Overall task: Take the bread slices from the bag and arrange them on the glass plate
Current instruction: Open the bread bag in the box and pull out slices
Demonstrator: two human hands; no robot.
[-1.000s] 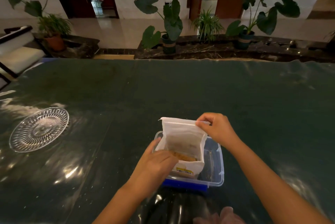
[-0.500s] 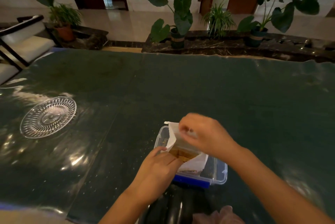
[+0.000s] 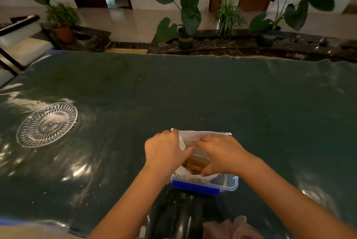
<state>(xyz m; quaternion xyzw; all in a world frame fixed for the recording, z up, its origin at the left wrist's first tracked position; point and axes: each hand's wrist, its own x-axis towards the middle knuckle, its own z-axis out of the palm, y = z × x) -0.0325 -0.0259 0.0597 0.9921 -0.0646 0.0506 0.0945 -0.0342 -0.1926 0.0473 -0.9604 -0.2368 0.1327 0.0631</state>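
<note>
A white plastic bag (image 3: 201,135) stands in a clear plastic box (image 3: 230,181) with a blue front clip, near the table's front edge. Brown bread slices (image 3: 195,165) show through the bag's open mouth. My left hand (image 3: 164,151) grips the bag's left edge. My right hand (image 3: 218,153) lies over the mouth with its fingers on the near side of the bag; whether it touches the bread I cannot tell. The cut-glass plate (image 3: 47,124) lies far to the left on the table, with nothing on it.
A dark green glossy cloth (image 3: 212,93) covers the whole table. Potted plants (image 3: 188,16) line a stone ledge beyond the far edge. A chair (image 3: 21,45) stands at the far left. Pink fabric (image 3: 231,227) shows at the bottom edge.
My right hand came down from the bag's top right corner onto its mouth. My left hand moved up to the bag's left edge. The bag now stands spread open, with the bread showing.
</note>
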